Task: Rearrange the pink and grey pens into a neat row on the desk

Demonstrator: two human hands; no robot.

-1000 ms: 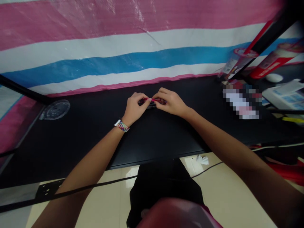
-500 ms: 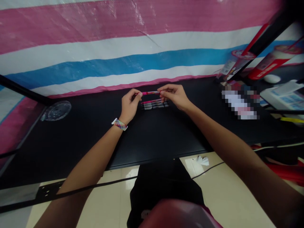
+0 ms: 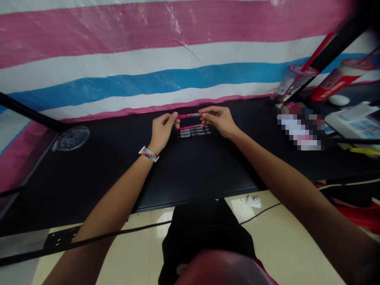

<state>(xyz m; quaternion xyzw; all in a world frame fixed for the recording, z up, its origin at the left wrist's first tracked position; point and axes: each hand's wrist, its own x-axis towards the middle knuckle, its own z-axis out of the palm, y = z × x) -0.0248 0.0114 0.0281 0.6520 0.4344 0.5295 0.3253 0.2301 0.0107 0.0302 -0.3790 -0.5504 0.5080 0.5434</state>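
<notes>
A pink-red pen (image 3: 190, 116) is held level above the black table, stretched between my two hands. My left hand (image 3: 162, 128), with a multicoloured woven band on its wrist, pinches the pink end between thumb and fingers. At the other end, my right hand (image 3: 219, 120) grips the pen with thumb and fingertips, hiding that tip. Just below, on the near side, several pens (image 3: 194, 133) lie side by side in a neat row. The farthest of them is pink and the nearer ones look dark and clear.
A clear plastic lid (image 3: 71, 138) lies on the table (image 3: 190, 170) at left. Cups with red straws, including a red-and-white cup (image 3: 338, 81), stand at back right beside a white mouse (image 3: 339, 99). A striped sheet (image 3: 148, 87) hangs behind; a black cable crosses below the table edge.
My left thumb and fingers have shifted slightly on the pen's pink end, and the fingers now reach lower. The right hand and the row of pens are nearly unchanged.
</notes>
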